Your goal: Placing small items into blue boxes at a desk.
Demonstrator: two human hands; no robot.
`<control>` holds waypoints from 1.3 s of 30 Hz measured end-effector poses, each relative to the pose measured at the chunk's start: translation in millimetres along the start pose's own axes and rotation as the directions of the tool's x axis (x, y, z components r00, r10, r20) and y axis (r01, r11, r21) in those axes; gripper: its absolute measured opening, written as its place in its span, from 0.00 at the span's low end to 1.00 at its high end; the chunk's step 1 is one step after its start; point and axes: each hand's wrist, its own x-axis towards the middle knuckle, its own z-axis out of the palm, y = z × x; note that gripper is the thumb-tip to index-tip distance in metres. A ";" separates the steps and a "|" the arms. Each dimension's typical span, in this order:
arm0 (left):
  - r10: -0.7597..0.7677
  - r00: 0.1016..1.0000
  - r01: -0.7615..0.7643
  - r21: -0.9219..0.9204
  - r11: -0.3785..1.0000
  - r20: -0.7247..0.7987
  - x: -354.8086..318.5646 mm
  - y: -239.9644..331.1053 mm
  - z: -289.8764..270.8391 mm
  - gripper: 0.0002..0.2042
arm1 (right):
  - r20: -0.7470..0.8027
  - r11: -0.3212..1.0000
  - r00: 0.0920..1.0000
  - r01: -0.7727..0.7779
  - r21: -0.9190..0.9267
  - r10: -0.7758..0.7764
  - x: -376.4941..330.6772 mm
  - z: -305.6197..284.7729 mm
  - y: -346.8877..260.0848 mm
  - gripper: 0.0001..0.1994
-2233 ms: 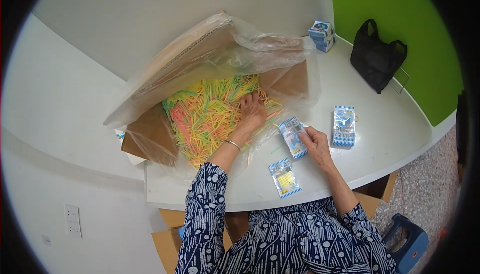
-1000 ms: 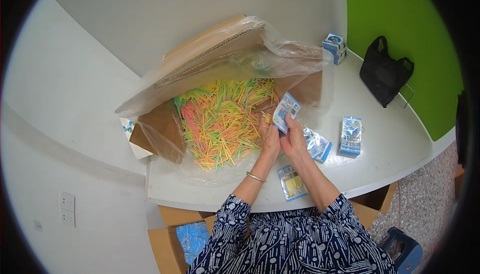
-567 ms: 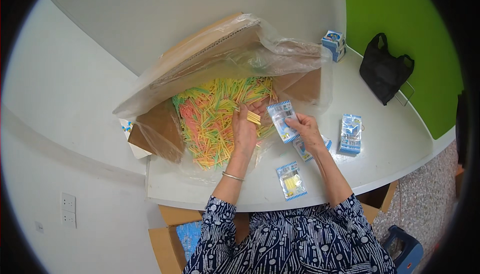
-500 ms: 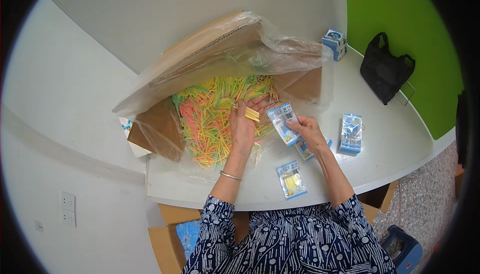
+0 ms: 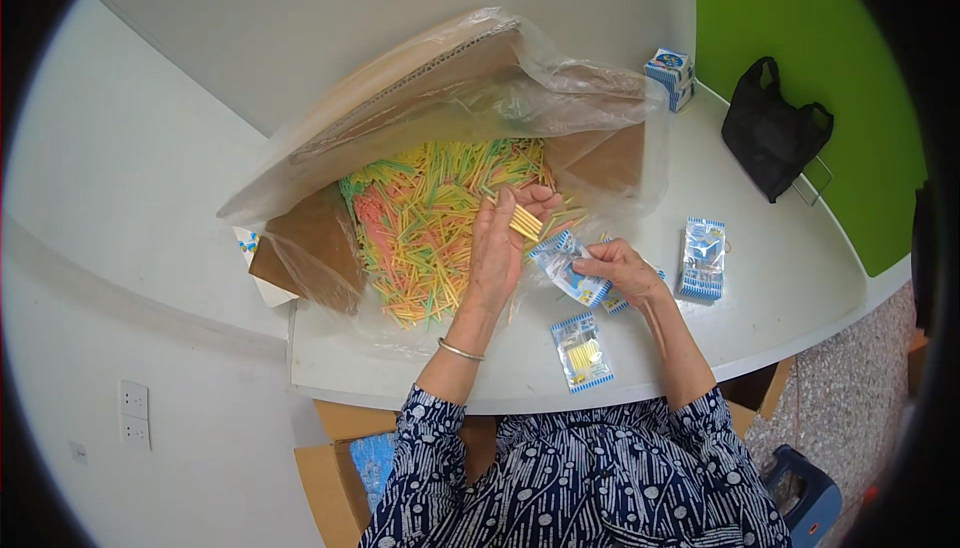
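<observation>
1. White walls meet a bright green wall, and a white table (image 5: 800, 318) with a round edge sits in front of the person.
2. A big cardboard box (image 5: 330, 248) lies open on the table, lined with a clear plastic bag (image 5: 560, 78).
3. Lots of thin sticks (image 5: 420, 218) fill the box: yellow, green, orange and pink.
4. The left hand (image 5: 500, 243) is over the box edge. Its fingers are curled around a small bunch of yellow sticks (image 5: 525, 221).
5. The right hand (image 5: 622, 270) is just beside it, at 3 o'clock. Its fingers pinch a small clear packet (image 5: 565, 266) with blue edges, and the packet is up off the table.
6. The bunch sits right by the top of the packet, at 11 o'clock from it.
7. A filled packet (image 5: 582, 351) with yellow sticks lies flat at 6 o'clock from the hands.
8. More packets (image 5: 702, 258) lie at 3 o'clock from the right hand.
9. A black bag (image 5: 775, 133) rests at 2 o'clock, near the green wall.
10. A small blue and white carton (image 5: 670, 76) stands at 1 o'clock, by the box corner.
</observation>
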 end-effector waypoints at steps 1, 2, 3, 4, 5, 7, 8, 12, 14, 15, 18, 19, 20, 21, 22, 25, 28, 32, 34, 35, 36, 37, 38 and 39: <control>-0.003 1.000 0.003 0.012 1.000 0.018 -1.1 0.1 0.8 0.15 | 0.017 1.000 1.000 -0.011 0.026 0.010 -0.2 0.1 0.7 0.11; -0.006 0.999 0.005 0.024 1.000 0.037 -2.4 0.3 1.6 0.15 | 0.034 0.998 0.999 -0.022 0.052 0.020 -0.3 0.1 1.4 0.11; -0.008 0.999 0.007 0.024 1.000 0.037 -3.9 0.3 3.2 0.15 | 0.032 0.998 0.999 -0.023 0.054 0.021 -0.4 -0.2 2.0 0.11; -0.036 0.998 0.035 0.030 0.999 0.053 -6.0 0.4 4.9 0.14 | 0.037 0.996 0.999 -0.022 0.081 0.019 -0.3 -0.4 2.7 0.11; -0.065 0.996 0.062 0.036 0.997 0.069 -8.1 -0.4 5.8 0.12 | 0.042 0.994 0.999 -0.022 0.108 0.018 -0.2 -0.9 3.6 0.11; -0.076 0.994 0.072 0.058 0.996 0.077 -11.7 -7.6 4.4 0.12 | 0.054 0.993 0.998 -0.029 0.114 0.023 -0.7 -2.3 4.7 0.11; -0.088 0.993 0.081 0.080 0.993 0.085 -13.2 -11.5 3.2 0.12 | 0.066 0.992 0.997 -0.036 0.120 0.029 -1.0 -3.1 5.3 0.11; -0.068 0.979 0.016 0.257 0.966 0.194 -19.9 -17.5 -1.6 0.12 | 0.072 0.991 0.997 -0.046 0.127 0.037 -0.7 -3.7 10.4 0.12; -0.192 0.957 0.067 0.482 0.874 0.215 -24.4 -14.2 0.3 0.15 | 0.076 0.991 0.997 -0.033 0.127 0.024 -3.0 -3.5 10.2 0.12; -0.193 0.958 0.069 0.483 0.873 0.213 -24.7 -14.1 -2.4 0.15 | 0.078 0.991 0.997 -0.035 0.128 0.025 -3.6 -3.3 10.4 0.12; -0.163 0.955 -0.012 0.584 0.812 0.247 -19.0 -11.3 -19.4 0.16 | 0.049 0.992 0.999 -0.024 0.126 0.018 -4.8 -4.4 9.3 0.12; -0.105 0.977 -0.019 0.569 0.822 0.184 -13.3 -4.6 -26.8 0.14 | 0.036 0.989 0.999 -0.031 0.142 0.026 -7.1 -5.3 5.5 0.13; -0.048 0.992 -0.026 0.556 0.831 0.119 -9.0 0.9 -35.0 0.13 | 0.023 0.987 0.999 -0.038 0.158 0.035 -9.3 -6.3 2.9 0.14; -0.052 0.992 -0.023 0.557 0.830 0.118 -4.7 2.0 -46.9 0.13 | 0.023 0.986 0.999 -0.040 0.161 0.037 -10.5 -8.3 2.0 0.14; -0.023 0.992 -0.076 0.751 0.656 0.121 -2.8 5.7 -59.7 0.11 | 0.004 0.986 1.000 -0.012 0.167 0.012 -10.7 -7.9 0.8 0.13; -0.026 0.947 -0.314 0.941 0.126 0.320 -8.7 14.3 -69.5 0.12 | -0.032 0.980 0.999 0.024 0.195 -0.018 -12.7 -11.0 -2.6 0.12; -0.149 0.835 -0.547 0.767 -0.336 0.530 -14.5 9.1 -76.0 0.15 | -0.043 0.975 0.999 0.037 0.220 -0.028 -11.9 -11.2 -2.5 0.12; -0.198 0.767 -0.625 0.640 -0.447 0.611 -9.8 1.4 -71.2 0.14 | -0.048 0.973 0.998 0.043 0.228 -0.033 -11.8 -14.1 0.9 0.13; -0.230 0.745 -0.647 0.596 -0.475 0.626 -1.6 -3.8 -74.3 0.13 | -0.043 0.972 0.999 0.041 0.231 -0.031 -11.2 -12.1 1.1 0.13; -0.264 0.723 -0.669 0.551 -0.500 0.638 2.2 -6.1 -76.3 0.12 | -0.040 0.971 0.999 0.037 0.237 -0.029 -10.9 -11.1 1.3 0.13; -0.264 0.720 -0.672 0.548 -0.498 0.642 6.0 -9.6 -77.4 0.12 | -0.044 0.971 0.999 0.041 0.236 -0.031 -10.8 -12.2 2.1 0.13; -0.316 0.710 -0.689 0.526 -0.500 0.630 9.3 -12.8 -78.4 0.12 | -0.044 0.972 0.999 0.040 0.231 -0.031 -10.4 -13.2 3.0 0.13; -0.367 0.698 -0.705 0.503 -0.500 0.615 11.8 -15.4 -79.8 0.13 | -0.043 0.973 0.999 0.039 0.227 -0.030 -10.4 -14.0 3.6 0.13; -0.367 0.696 -0.707 0.500 -0.501 0.617 13.1 -15.6 -80.2 0.13 | -0.045 0.973 0.998 0.043 0.227 -0.034 -10.3 -14.6 4.2 0.13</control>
